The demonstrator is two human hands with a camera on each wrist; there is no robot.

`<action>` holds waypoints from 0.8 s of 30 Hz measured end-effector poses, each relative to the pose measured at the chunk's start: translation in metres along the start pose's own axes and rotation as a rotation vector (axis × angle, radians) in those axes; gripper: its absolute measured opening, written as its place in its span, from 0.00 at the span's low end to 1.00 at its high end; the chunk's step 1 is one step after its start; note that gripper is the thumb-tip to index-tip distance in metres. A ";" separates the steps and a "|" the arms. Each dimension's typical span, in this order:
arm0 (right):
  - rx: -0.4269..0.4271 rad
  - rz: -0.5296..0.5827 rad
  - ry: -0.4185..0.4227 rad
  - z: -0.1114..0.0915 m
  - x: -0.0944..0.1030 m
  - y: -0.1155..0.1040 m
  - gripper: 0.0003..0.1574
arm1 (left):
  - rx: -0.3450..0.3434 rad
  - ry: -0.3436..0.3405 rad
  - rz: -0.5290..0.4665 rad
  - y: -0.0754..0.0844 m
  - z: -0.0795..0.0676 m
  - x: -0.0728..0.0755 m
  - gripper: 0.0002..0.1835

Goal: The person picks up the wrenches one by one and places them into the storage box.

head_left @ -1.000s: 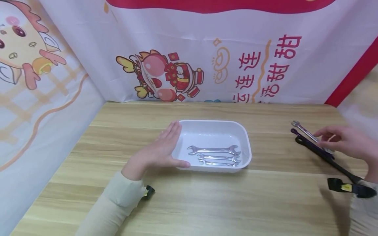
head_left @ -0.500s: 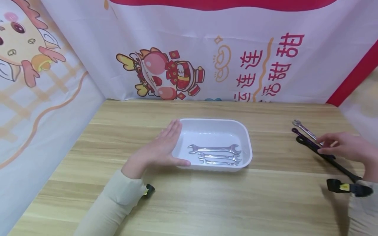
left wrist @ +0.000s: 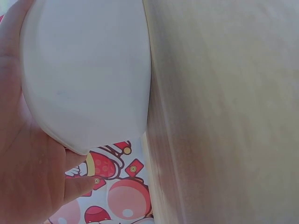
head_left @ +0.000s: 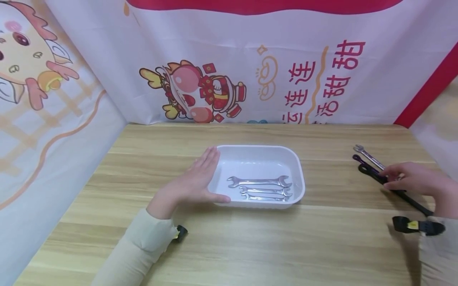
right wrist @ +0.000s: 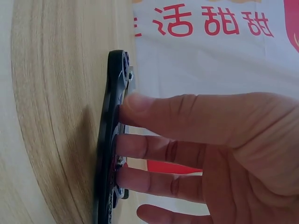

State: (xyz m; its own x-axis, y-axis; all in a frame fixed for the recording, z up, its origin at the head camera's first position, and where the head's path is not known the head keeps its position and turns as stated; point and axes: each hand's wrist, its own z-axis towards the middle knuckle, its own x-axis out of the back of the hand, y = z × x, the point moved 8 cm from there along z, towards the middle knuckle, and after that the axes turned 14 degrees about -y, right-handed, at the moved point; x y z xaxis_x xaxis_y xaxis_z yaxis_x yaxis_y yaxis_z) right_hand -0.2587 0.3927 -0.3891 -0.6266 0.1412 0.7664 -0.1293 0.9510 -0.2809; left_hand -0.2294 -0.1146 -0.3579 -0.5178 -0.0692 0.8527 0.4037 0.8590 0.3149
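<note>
A white plastic tray [head_left: 250, 167] stands mid-table with three silver open-end wrenches [head_left: 259, 182] lying side by side in it. My left hand [head_left: 191, 182] rests against the tray's left end, fingers straight at the back corner and thumb along the front rim. At the right, my right hand [head_left: 416, 178] reaches over a silver wrench [head_left: 370, 157], a purple wrench [head_left: 360, 160] and a long black wrench [head_left: 413, 203]. In the right wrist view its thumb and fairly straight fingertips [right wrist: 128, 145] touch the tools beside the black wrench [right wrist: 108, 126]. The fingertips' exact contact is partly hidden.
The wood-grain table [head_left: 272, 246] meets a white printed cloth [head_left: 222, 35] along its back edge. Another cloth [head_left: 100, 131] hangs at the left. Black wrist mounts, one at the right cuff [head_left: 418, 225], sit close above the tabletop.
My right hand has shifted slightly left and down, from the silver wrench toward the purple and black ones. The left hand and the tray stay where they were.
</note>
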 end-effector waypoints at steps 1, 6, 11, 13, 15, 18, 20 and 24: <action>0.003 0.000 0.000 0.001 0.000 -0.001 0.28 | 0.001 -0.001 0.000 0.000 0.000 0.000 0.72; 0.052 -0.015 0.018 0.004 -0.003 -0.010 0.21 | 0.005 0.002 -0.002 0.000 -0.001 0.000 0.72; 0.109 0.006 -0.010 0.010 -0.007 -0.022 0.15 | 0.007 0.005 0.003 0.000 -0.001 0.000 0.72; 0.110 0.015 -0.027 0.012 -0.009 -0.025 0.14 | 0.006 0.006 0.002 0.000 -0.001 0.000 0.72; 0.113 0.022 -0.033 0.013 -0.010 -0.027 0.13 | 0.007 0.006 0.004 0.000 0.000 0.000 0.72; 0.112 0.040 -0.041 0.015 -0.011 -0.029 0.12 | 0.007 0.006 0.004 0.000 0.000 0.000 0.72; 0.113 0.047 -0.046 0.016 -0.012 -0.030 0.12 | 0.008 0.004 0.005 0.000 0.000 0.000 0.72; 0.094 0.066 -0.071 0.017 -0.013 -0.029 0.12 | 0.005 0.001 0.004 0.000 0.000 0.000 0.72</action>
State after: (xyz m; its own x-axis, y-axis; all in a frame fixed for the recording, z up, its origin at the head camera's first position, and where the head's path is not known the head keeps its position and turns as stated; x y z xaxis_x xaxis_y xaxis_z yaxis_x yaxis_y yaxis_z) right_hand -0.2597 0.3582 -0.4007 -0.6888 0.1791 0.7025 -0.1557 0.9099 -0.3846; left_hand -0.2294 -0.1144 -0.3584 -0.5151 -0.0660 0.8546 0.4019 0.8620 0.3088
